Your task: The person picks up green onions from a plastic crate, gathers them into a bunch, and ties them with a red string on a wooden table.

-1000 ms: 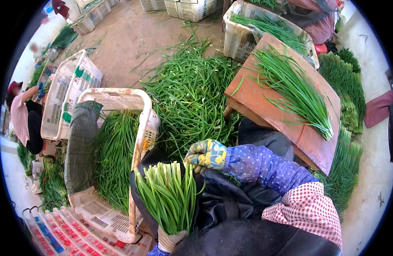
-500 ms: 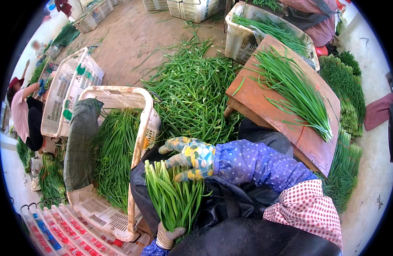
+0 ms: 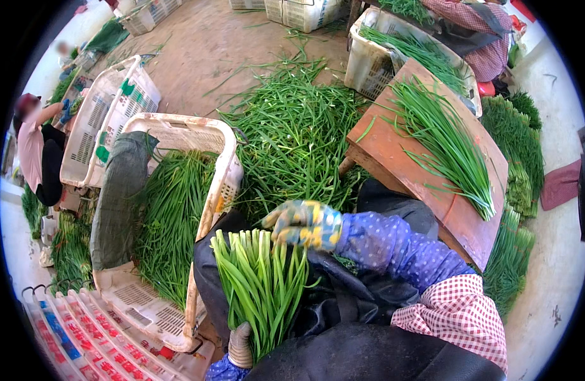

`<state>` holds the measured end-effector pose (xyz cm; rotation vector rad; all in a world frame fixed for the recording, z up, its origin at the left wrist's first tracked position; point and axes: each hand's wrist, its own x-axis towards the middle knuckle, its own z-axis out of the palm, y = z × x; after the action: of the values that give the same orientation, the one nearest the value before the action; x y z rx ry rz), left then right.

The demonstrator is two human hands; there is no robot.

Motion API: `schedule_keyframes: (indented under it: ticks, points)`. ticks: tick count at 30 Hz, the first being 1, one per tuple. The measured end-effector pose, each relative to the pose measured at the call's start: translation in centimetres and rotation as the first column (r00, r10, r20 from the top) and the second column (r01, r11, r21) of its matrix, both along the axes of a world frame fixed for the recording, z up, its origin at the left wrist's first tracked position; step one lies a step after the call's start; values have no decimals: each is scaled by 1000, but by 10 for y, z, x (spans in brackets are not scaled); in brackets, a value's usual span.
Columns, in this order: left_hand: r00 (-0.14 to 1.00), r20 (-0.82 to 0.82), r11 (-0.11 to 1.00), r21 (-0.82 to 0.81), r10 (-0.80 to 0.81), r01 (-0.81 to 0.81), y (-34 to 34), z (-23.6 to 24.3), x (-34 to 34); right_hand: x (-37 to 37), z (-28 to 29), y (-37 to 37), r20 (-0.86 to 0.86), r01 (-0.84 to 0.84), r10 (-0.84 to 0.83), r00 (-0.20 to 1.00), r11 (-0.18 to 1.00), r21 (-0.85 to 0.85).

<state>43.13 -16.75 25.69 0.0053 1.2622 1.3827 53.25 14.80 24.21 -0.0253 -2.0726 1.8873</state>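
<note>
My left hand (image 3: 240, 344), in a striped glove, grips a bunch of flat green leafy stalks (image 3: 259, 286) from below; their pale cut ends point up. My right hand (image 3: 302, 223), in a yellow-and-blue patterned glove, is curled at the top right of these ends; what its fingers hold, if anything, is hidden. The bunch lies over my dark apron (image 3: 340, 295). At the upper right, loose long leaves (image 3: 441, 152) rest on a tilted wooden board (image 3: 375, 146).
A basket (image 3: 228, 143) of greens stands left, another (image 3: 362, 47) behind the board. A leaf pile (image 3: 292, 133) covers the middle floor. Stacked bundles (image 3: 508, 260) line the right. A co-worker (image 3: 32, 152) is at the left, another person (image 3: 483, 54) at upper right.
My right hand's fingers have spread over the cut ends, then curled again toward their right side. The bunch has shifted slightly. The view has tilted a little.
</note>
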Motion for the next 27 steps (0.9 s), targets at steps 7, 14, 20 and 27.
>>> schedule_keyframes:
  ticks: [7,14,20,27]
  points:
    - [997,15,997,30,75,-76,0,-2,4,26,-16,61,69,431,-621,781,617,658]
    - [998,-42,999,17,37,-37,-10,-13,2,16,8,5,-5,269,-304,953,833,484]
    - [988,-17,984,90,155,-152,-14,-15,3,78,-96,-8,114,65,52,992,566,-822]
    - [982,-92,973,152,-163,175,8,0,-11,-5,-14,-62,-366,-372,130,922,26,-928]
